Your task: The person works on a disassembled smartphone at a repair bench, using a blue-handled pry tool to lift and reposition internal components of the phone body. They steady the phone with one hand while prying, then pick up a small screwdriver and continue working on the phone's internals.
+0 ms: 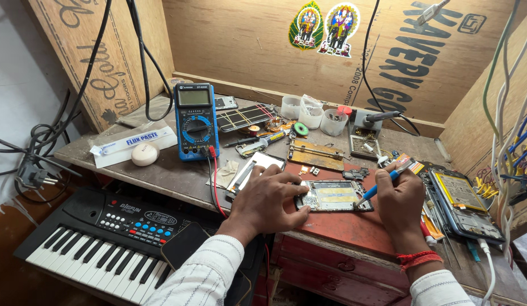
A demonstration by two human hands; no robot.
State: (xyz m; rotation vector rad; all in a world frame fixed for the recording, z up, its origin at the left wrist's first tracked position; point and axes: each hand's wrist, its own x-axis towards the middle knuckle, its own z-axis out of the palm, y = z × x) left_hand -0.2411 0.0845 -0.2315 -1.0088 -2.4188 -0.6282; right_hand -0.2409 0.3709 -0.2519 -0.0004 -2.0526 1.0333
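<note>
- The wooden workbench (pixel 161 170) carries everything; both hands rest on its red mat (pixel 354 224).
- A black keyboard (pixel 93 238) lies below and to the left of the left hand.
- A blue multimeter (pixel 195 122) stands beyond the left hand, well apart from it.
- A second opened phone (pixel 464 204) lies just to the right of the right hand.
- The opened phone (pixel 334 195) lies flat between the two hands.
- The left hand (pixel 266 201) is loosely curled, and its fingertips press on the left edge of the opened phone.
- The right hand (pixel 399 201) is closed around a blue-handled tool (pixel 379 186).
- The tip of the tool touches the right end of the opened phone.
</note>
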